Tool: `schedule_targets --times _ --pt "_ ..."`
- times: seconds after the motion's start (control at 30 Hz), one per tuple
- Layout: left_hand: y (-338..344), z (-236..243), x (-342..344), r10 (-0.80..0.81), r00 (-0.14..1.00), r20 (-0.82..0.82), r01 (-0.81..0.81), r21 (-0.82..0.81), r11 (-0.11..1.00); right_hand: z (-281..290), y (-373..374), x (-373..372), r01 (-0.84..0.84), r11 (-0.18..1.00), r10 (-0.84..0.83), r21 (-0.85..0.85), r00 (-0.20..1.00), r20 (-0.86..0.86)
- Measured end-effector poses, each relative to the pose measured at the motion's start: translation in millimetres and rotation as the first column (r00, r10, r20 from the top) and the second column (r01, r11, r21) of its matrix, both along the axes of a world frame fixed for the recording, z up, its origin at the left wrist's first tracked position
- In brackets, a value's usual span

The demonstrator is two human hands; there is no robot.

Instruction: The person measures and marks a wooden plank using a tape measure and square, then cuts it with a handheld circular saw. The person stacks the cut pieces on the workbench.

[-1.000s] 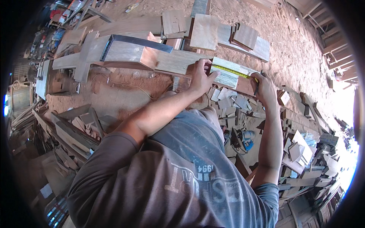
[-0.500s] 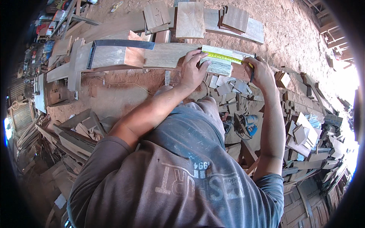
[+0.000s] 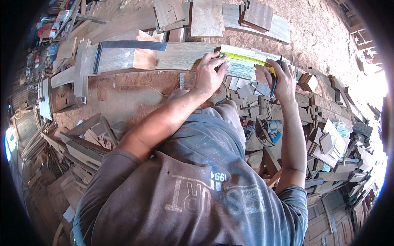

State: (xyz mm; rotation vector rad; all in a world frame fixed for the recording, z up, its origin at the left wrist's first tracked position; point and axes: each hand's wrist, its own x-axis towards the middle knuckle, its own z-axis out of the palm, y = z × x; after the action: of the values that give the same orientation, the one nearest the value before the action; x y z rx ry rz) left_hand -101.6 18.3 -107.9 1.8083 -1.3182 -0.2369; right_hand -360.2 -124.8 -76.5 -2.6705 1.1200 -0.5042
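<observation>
long wooden board [image 3: 180, 57] lies across the far part of the scene, running left to right over red sawdust-covered ground [image 3: 135, 98]. dark metal square [image 3: 123, 46] rests on its left portion. loose plank offcuts [image 3: 207, 16] stacked just beyond the board. yellow tape measure [image 3: 246, 58] stretched flat along the board's right section, between the two hands. left hand [image 3: 209, 74] spread, fingertips pressing the tape's left end onto the wood. right hand [image 3: 281, 80] closed around a dark pencil [image 3: 276, 80], held at the tape's right end. small power tool [image 3: 266, 128] on the ground near the right, among scraps.
</observation>
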Motion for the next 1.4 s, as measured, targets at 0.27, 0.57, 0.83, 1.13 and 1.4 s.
schedule_targets --times 0.27,0.57,0.83,1.13,1.4 --pt "3 12 -3 0.04 0.998 0.057 -0.046 0.097 0.994 -19 24 2 0.091 0.975 -0.07 -0.204 0.991 0.11" --pt "2 7 -4 0.031 0.998 -0.049 -0.028 0.054 0.998 -9 59 58 -0.027 0.776 -0.449 0.63 0.677 0.582" --pt "2 1 -3 0.033 0.997 -0.073 -0.032 0.02 0.999 -27 63 73 0.161 0.791 -0.519 0.59 0.687 0.509" --pt "2 0 -4 0.031 0.996 -0.083 -0.03 0.006 1.0 -17 62 75 0.186 0.866 -0.431 0.465 0.748 0.505" --pt "1 -1 -4 0.035 0.997 -0.072 -0.035 0.003 0.999 -12 62 76 0.182 0.874 -0.413 0.451 0.769 0.489"
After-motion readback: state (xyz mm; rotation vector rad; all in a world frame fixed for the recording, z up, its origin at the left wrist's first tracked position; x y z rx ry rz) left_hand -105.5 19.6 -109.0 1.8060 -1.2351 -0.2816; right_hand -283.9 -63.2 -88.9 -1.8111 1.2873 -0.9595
